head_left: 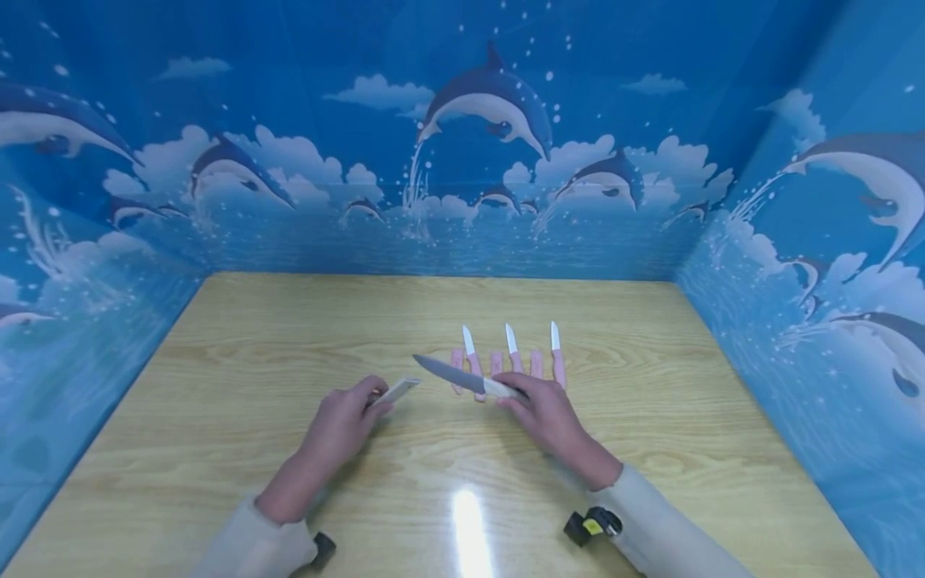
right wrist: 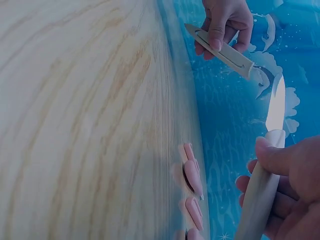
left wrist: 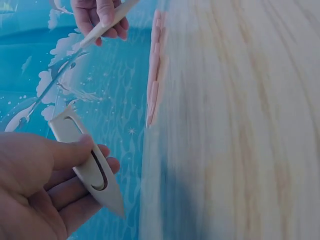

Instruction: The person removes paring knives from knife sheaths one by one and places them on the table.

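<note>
Right hand [head_left: 551, 415] wraps the pale handle of a knife [head_left: 462, 377], blade bare and pointing left toward the other hand, raised slightly off the counter [head_left: 289, 337]. Grip sits well back on the handle, likely to keep fingers clear of the edge.

Left hand [head_left: 347, 421] pinches a cream sheath [head_left: 396, 391], thumb on top, fingers under. In the left wrist view the sheath [left wrist: 87, 160] shows a slot along its face. It faces the blade tip, the two nearly in line with a small gap between. Looks set up so blade and sheath can meet.

Behind the hands, three small pink knives [head_left: 513, 357] lie side by side on the counter, white blades pointing away. Pink sheaths [head_left: 496, 363] lie between them. All well inside reach but untouched.

Dolphin-print walls [head_left: 462, 160] box in the counter on three sides.
</note>
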A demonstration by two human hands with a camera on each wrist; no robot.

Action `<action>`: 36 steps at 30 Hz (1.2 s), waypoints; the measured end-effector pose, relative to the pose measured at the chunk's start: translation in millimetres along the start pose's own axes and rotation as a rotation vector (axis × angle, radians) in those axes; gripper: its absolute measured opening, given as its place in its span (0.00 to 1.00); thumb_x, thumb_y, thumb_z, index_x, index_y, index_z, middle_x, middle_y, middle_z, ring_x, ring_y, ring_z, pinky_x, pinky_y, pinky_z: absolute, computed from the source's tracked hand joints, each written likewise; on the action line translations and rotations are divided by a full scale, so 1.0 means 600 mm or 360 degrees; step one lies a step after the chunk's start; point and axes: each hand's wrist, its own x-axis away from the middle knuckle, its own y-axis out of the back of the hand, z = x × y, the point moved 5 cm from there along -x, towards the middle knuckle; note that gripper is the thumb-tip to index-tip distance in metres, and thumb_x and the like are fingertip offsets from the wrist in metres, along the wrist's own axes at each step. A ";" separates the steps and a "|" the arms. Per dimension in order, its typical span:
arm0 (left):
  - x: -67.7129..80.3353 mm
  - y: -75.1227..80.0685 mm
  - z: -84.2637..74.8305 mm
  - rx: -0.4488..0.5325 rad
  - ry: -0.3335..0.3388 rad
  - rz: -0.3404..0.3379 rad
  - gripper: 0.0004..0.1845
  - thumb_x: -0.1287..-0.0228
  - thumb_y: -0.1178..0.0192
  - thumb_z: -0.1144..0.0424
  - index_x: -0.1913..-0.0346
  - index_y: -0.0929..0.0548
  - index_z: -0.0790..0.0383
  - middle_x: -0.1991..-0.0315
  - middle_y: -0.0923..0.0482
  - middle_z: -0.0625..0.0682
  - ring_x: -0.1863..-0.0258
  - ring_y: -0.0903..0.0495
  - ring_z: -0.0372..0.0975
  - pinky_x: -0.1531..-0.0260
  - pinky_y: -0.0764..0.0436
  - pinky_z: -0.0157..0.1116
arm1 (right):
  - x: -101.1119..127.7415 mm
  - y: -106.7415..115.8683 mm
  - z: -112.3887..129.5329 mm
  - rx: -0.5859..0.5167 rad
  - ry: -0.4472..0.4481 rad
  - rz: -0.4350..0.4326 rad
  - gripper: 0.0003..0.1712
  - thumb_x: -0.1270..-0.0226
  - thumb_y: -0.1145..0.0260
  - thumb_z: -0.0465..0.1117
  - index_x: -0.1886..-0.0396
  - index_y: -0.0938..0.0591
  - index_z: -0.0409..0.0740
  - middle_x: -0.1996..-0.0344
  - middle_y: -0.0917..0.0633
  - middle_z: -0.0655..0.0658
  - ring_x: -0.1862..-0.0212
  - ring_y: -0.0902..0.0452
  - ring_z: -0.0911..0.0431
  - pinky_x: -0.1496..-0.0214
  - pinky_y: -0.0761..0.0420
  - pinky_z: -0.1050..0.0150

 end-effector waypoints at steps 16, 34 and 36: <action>0.005 -0.054 0.016 0.1458 0.0687 0.0675 0.22 0.29 0.45 0.66 0.39 0.33 0.78 0.48 0.19 0.65 0.49 0.18 0.52 0.45 0.21 0.41 | -0.001 -0.008 0.003 -0.0045 -0.0031 0.0026 0.16 0.43 0.27 0.35 0.54 0.16 0.42 0.62 0.12 0.46 0.67 0.19 0.62 0.64 0.17 0.69; 0.004 -0.057 -0.001 0.1445 0.0625 0.0692 0.22 0.30 0.46 0.70 0.38 0.33 0.79 0.48 0.20 0.67 0.51 0.18 0.51 0.48 0.19 0.42 | 0.002 -0.027 0.002 -0.0624 -0.0253 0.0140 0.14 0.37 0.31 0.39 0.57 0.21 0.34 0.65 0.12 0.36 0.62 0.13 0.50 0.64 0.14 0.65; 0.003 -0.056 0.000 0.1408 0.0661 0.0639 0.20 0.32 0.44 0.70 0.41 0.29 0.78 0.49 0.20 0.66 0.53 0.17 0.49 0.50 0.18 0.41 | 0.002 -0.029 0.003 -0.0687 -0.0324 0.0173 0.14 0.36 0.32 0.40 0.58 0.21 0.34 0.67 0.12 0.37 0.65 0.13 0.52 0.66 0.15 0.66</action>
